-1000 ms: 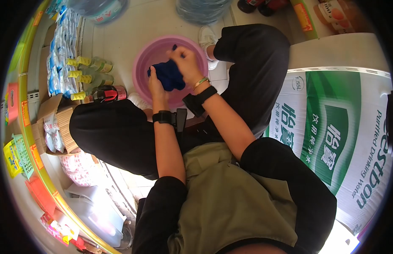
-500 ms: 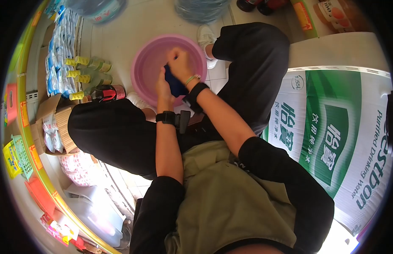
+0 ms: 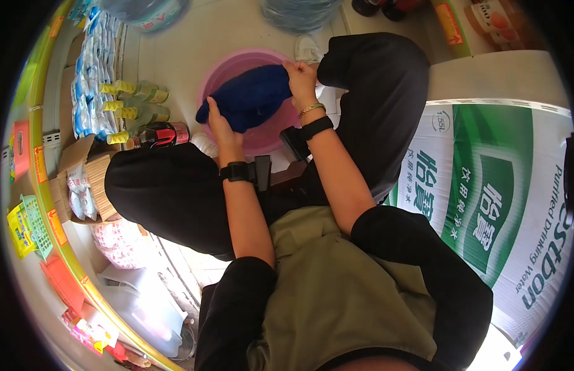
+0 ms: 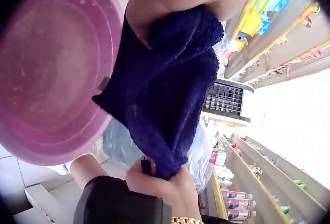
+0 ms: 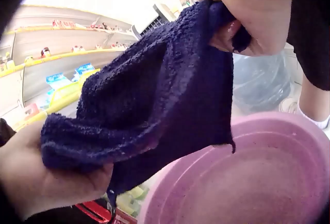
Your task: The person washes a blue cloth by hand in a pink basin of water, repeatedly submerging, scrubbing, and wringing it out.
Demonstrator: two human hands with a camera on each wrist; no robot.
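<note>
A dark blue terry towel (image 3: 253, 96) is stretched between my two hands over a pink plastic basin (image 3: 213, 79). My left hand (image 3: 224, 131) grips its left end, with the thumb on top. At the other end my right hand (image 3: 303, 81) pinches a bunched corner. In the right wrist view the towel (image 5: 154, 95) sags in a fold between the hands, and a loose corner hangs near the basin (image 5: 154, 203) rim. The left wrist view shows the towel's (image 4: 160, 85) fuzzy edge, with the basin (image 4: 100, 126) beside it.
Large water bottles (image 3: 299, 13) stand beyond the basin. Yellow-capped bottles (image 3: 148, 93) and a dark bottle with a red label (image 3: 166, 135) are on the left, near a shelf of packets (image 3: 92, 74). My legs (image 3: 376, 105) flank the basin; a drinking-water carton (image 3: 485, 198) stands at right.
The towel was bunched between close hands, and half a second ago the right hand lay near the left. Now the right hand has moved right, and the towel is spread out between them.
</note>
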